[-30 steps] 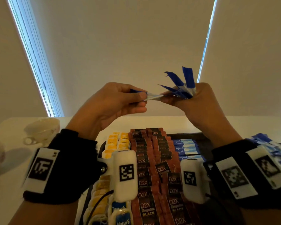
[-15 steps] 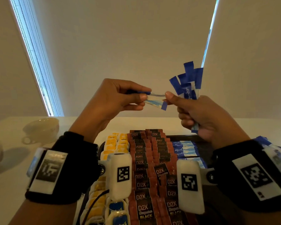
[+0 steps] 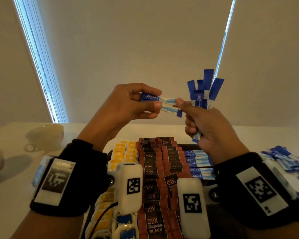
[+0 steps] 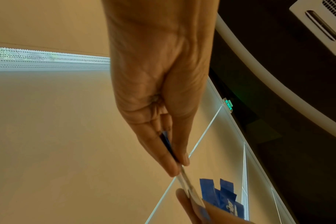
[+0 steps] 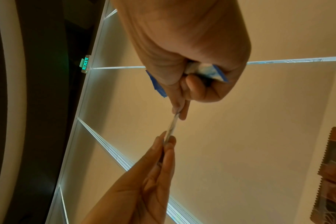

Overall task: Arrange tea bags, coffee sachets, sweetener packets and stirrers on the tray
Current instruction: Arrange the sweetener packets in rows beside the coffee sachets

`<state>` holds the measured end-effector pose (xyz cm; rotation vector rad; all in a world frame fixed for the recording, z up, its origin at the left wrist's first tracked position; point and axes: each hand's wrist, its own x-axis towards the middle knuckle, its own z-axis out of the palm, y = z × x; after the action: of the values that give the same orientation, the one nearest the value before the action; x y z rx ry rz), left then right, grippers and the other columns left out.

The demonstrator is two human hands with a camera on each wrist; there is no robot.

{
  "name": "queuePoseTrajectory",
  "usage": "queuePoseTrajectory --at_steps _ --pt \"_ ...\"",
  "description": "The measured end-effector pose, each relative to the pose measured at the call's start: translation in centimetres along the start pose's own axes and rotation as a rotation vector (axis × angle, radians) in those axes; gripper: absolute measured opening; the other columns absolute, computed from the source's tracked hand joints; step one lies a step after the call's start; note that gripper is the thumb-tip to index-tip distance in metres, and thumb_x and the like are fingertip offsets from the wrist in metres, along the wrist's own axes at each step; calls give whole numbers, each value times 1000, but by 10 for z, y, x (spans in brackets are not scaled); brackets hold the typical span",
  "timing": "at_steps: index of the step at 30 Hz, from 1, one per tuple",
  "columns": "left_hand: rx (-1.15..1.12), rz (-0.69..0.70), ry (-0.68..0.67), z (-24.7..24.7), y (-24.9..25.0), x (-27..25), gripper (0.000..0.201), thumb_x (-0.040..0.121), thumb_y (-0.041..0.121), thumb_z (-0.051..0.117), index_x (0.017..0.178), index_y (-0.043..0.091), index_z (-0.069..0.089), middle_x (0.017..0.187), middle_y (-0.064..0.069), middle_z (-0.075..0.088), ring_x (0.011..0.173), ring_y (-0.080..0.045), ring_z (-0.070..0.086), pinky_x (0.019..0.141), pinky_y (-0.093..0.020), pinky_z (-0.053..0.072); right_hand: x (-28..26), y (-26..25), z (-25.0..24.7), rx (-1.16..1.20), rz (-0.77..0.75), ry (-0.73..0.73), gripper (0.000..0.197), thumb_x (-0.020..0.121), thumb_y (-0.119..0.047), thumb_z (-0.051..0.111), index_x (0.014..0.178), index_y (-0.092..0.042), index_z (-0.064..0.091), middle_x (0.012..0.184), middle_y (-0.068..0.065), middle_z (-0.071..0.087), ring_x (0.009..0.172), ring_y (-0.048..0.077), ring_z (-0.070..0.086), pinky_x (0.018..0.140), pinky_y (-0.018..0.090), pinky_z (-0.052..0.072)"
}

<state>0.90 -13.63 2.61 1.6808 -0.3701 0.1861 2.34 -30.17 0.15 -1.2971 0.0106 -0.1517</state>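
Note:
Both hands are raised above the dark tray [image 3: 186, 146]. My left hand [image 3: 155, 103] pinches a couple of blue-and-white sweetener packets [image 3: 166, 102] by their blue ends. My right hand [image 3: 180, 103] pinches the other end of those packets with thumb and forefinger, while its remaining fingers clasp a fanned bunch of sweetener packets [image 3: 204, 88]. The pinched packets show edge-on in the wrist views [image 4: 184, 178] [image 5: 171, 127]. On the tray lie yellow tea bags [image 3: 126, 152], brown coffee sachets [image 3: 155, 163] in rows, and a row of sweetener packets [image 3: 197, 163].
A white teacup [image 3: 45, 135] stands on the table at the left. A loose heap of blue sweetener packets [image 3: 286, 159] lies on the table to the right of the tray. Blue-labelled tea bags [image 3: 126, 221] sit at the tray's near left.
Both hands have risen a little. The right hand has turned its bunch upright, and the packets between the two hands now lie flatter, with their labels facing me.

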Motion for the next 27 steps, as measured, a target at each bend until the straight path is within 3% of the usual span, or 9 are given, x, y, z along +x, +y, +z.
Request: queuePoseTrajectory --at_steps 3,10,21,23,27 --pt "-38 2 54 0 -1 1 27 80 5 66 106 13 65 89 -7 71 72 -16 72 61 -18 56 -1 0 1 5 -10 -5 26 80 -22 72 95 -4 62 52 -4 37 35 4 29 33 15 28" --pt "-58 -23 118 0 -3 2 13 82 2 66 92 10 65 85 -9 70 66 -13 71 59 -16 55 -2 -4 -1 -65 11 -69 21 79 -24 72 87 -8 61 51 -4 38 37 4 28 34 15 28" --pt "-8 -3 122 3 -5 3 9 83 6 67 91 9 64 86 -10 71 70 -13 72 61 -16 55 -3 -4 -3 -268 -125 18 14 81 -23 71 77 -15 59 53 -2 41 47 8 30 37 15 31" --pt "-13 -9 123 3 -3 3 8 83 6 66 90 9 64 86 -10 71 71 -13 72 61 -17 56 -3 -5 -3 -276 -124 17 14 82 -23 70 78 -14 60 47 -6 43 47 8 30 36 15 31" --pt "-31 -40 121 4 -1 2 8 83 6 66 91 8 64 85 -9 71 70 -13 72 62 -18 57 0 -4 -3 -280 -87 19 19 83 -25 69 87 -9 59 57 1 38 48 8 29 35 14 31"
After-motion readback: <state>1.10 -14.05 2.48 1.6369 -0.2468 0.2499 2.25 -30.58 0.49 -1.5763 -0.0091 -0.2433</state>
